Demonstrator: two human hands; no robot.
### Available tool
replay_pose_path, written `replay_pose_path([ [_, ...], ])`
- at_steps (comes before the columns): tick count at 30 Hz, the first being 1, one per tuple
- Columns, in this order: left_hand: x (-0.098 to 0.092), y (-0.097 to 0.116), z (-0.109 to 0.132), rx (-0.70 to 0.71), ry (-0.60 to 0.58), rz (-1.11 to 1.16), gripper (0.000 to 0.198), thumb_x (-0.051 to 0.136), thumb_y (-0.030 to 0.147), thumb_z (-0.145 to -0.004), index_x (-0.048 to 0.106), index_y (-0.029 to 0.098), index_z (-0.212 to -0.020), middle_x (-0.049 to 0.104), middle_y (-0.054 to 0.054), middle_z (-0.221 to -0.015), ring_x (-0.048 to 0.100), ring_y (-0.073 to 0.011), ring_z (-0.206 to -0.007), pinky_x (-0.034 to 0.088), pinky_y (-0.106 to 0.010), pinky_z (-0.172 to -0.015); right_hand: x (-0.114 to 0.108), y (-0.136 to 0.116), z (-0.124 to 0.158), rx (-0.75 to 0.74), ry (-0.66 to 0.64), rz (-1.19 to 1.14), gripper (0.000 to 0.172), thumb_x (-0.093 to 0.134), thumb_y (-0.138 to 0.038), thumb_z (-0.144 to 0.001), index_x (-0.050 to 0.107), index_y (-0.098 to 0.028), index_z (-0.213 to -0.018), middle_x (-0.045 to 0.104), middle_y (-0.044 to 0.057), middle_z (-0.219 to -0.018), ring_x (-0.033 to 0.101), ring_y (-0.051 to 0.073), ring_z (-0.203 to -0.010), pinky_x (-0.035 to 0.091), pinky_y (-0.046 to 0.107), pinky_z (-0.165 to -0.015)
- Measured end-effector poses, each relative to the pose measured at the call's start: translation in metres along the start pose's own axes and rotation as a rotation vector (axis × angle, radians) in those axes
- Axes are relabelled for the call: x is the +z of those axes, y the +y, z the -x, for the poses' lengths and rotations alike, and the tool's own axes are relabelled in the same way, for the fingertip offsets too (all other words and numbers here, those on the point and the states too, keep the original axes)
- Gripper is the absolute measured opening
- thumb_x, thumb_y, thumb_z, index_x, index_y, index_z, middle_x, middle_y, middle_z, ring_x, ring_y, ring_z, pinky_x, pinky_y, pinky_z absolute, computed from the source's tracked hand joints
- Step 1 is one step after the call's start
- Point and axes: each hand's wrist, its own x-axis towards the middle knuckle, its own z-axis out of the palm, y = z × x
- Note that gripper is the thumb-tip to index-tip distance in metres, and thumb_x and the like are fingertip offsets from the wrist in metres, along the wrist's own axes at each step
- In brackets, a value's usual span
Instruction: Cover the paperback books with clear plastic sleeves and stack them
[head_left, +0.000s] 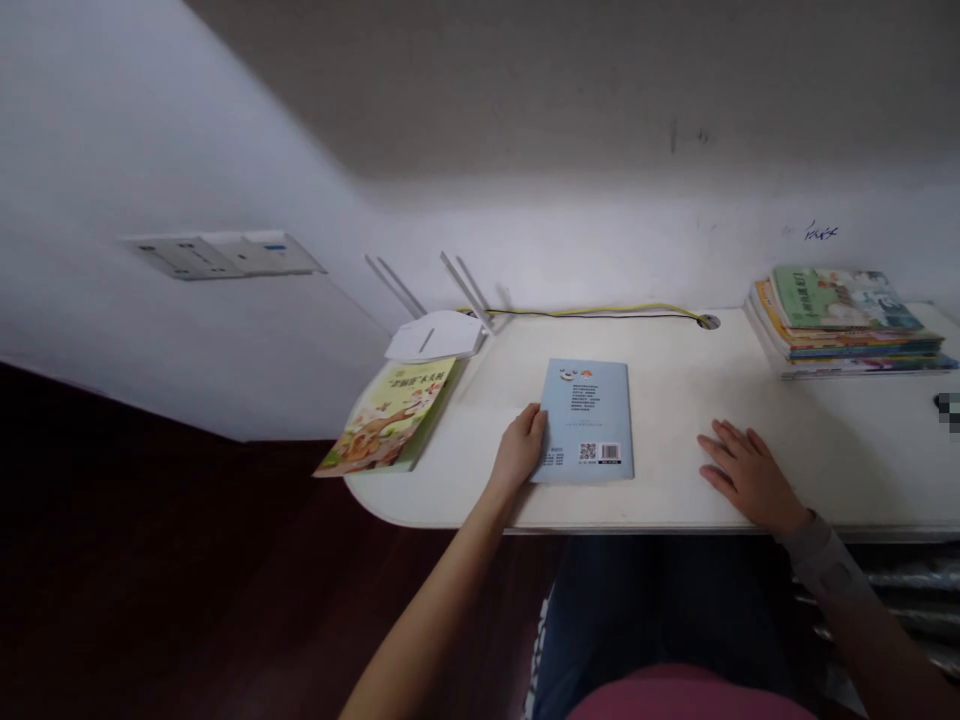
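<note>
The left hand (521, 448) holds a blue book (600, 430) by its left edge, on the bench (667, 410). It shows a square code (587, 452), a barcode (610, 452) and tiny words (583, 398). The right hand (750, 478) has its fingers spread on the bench. A green book (390, 420) further left has a Chinese title (417, 378).

Looks like a home study corner, going by white desk (667, 390) with router (431, 338) at its back left, blue book (587, 420) mid-desk, illustrated books (847, 310) stacked desk-right, scribbled wall (600, 225) behind desk.
</note>
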Motion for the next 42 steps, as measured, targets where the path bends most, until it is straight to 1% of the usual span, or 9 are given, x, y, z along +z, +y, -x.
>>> replay_pose_path([
  [4, 0.005, 0.0, 0.001, 0.032, 0.02, -0.09, 0.037, 0.038, 0.031, -0.085, 0.055, 0.014, -0.113, 0.059, -0.015, -0.122, 0.045, -0.0291, -0.124, 0.033, -0.046, -0.103, 0.002, 0.002, 0.002, -0.001, -0.012, 0.008, 0.043, 0.038, -0.04, -0.094, 0.051, -0.019, -0.129, 0.044, 0.015, -0.14, 0.037, 0.027, -0.13, 0.03, 0.048, -0.102],
  [8, 0.005, 0.002, 0.01, 0.137, -0.031, -0.321, 0.037, 0.034, 0.033, -0.089, 0.054, 0.013, -0.114, 0.058, -0.016, -0.123, 0.042, -0.0306, -0.126, 0.033, -0.05, -0.103, -0.008, -0.005, -0.002, 0.035, 0.016, 0.034, 0.042, 0.041, -0.038, -0.093, 0.052, -0.018, -0.128, 0.04, 0.017, -0.142, 0.035, 0.029, -0.132, 0.028, 0.05, -0.103],
  [16, 0.015, 0.011, 0.049, 0.027, 0.026, -0.608, 0.054, 0.033, 0.042, -0.092, 0.042, 0.008, -0.133, 0.033, -0.022, -0.145, 0.019, -0.0362, -0.138, 0.026, -0.058, -0.105, -0.022, -0.077, -0.036, -0.163, -0.01, -0.09, 0.048, 0.044, -0.04, -0.092, 0.045, -0.018, -0.134, 0.035, 0.014, -0.146, 0.026, 0.028, -0.136, 0.024, 0.05, -0.108],
  [20, 0.015, 0.012, 0.05, 0.009, 0.014, -0.538, 0.052, 0.033, 0.043, -0.092, 0.046, 0.01, -0.13, 0.032, -0.021, -0.146, 0.019, -0.0371, -0.138, 0.025, -0.06, -0.104, -0.008, -0.099, -0.041, -0.131, -0.066, -0.104, 0.061, 0.046, -0.054, -0.087, 0.042, -0.017, -0.136, 0.034, 0.018, -0.146, 0.03, 0.035, -0.134, 0.029, 0.054, -0.104],
  [27, 0.006, 0.021, 0.047, 0.004, 0.081, -0.353, 0.041, 0.042, 0.039, -0.089, 0.056, 0.014, -0.119, 0.035, -0.02, -0.145, 0.019, -0.037, -0.138, 0.023, -0.064, -0.103, -0.002, -0.098, -0.037, -0.11, -0.052, -0.105, 0.059, 0.045, -0.055, -0.087, 0.042, -0.022, -0.136, 0.034, 0.016, -0.146, 0.029, 0.035, -0.134, 0.029, 0.057, -0.104],
  [32, -0.001, 0.049, 0.059, 0.114, 0.015, 0.283, 0.058, 0.049, 0.046, -0.084, 0.042, 0.017, -0.134, 0.042, -0.014, -0.142, 0.035, -0.0282, -0.133, 0.032, -0.046, -0.107, -0.007, -0.099, -0.041, -0.108, -0.083, -0.124, 0.057, 0.044, -0.053, -0.088, 0.043, -0.021, -0.136, 0.038, 0.016, -0.144, 0.032, 0.034, -0.133, 0.028, 0.054, -0.105],
  [34, 0.008, 0.065, 0.065, 0.233, -0.073, 0.424, 0.07, 0.051, 0.045, -0.083, 0.026, 0.019, -0.143, 0.033, -0.013, -0.148, 0.033, -0.0263, -0.134, 0.034, -0.042, -0.107, -0.011, -0.094, -0.041, -0.115, -0.078, -0.151, 0.057, 0.042, -0.051, -0.09, 0.04, -0.02, -0.138, 0.037, 0.016, -0.145, 0.031, 0.031, -0.134, 0.03, 0.051, -0.105],
  [37, 0.037, 0.086, 0.066, 0.467, -0.085, 0.236, 0.073, 0.048, 0.031, -0.087, 0.007, 0.021, -0.147, 0.013, -0.012, -0.154, 0.017, -0.0257, -0.14, 0.025, -0.045, -0.112, -0.015, -0.075, -0.036, -0.074, -0.03, -0.161, 0.055, 0.038, -0.047, -0.092, 0.037, -0.018, -0.139, 0.036, 0.016, -0.145, 0.029, 0.028, -0.135, 0.031, 0.048, -0.105],
  [42, 0.085, 0.103, 0.059, 0.7, -0.147, -0.214, 0.06, 0.034, 0.009, -0.089, 0.022, 0.029, -0.145, 0.014, -0.009, -0.154, 0.004, -0.0296, -0.141, 0.024, -0.056, -0.109, -0.017, -0.031, -0.01, 0.076, 0.014, -0.043, 0.053, 0.039, -0.049, -0.091, 0.047, -0.016, -0.132, 0.035, 0.022, -0.144, 0.031, 0.034, -0.134, 0.033, 0.052, -0.101],
])
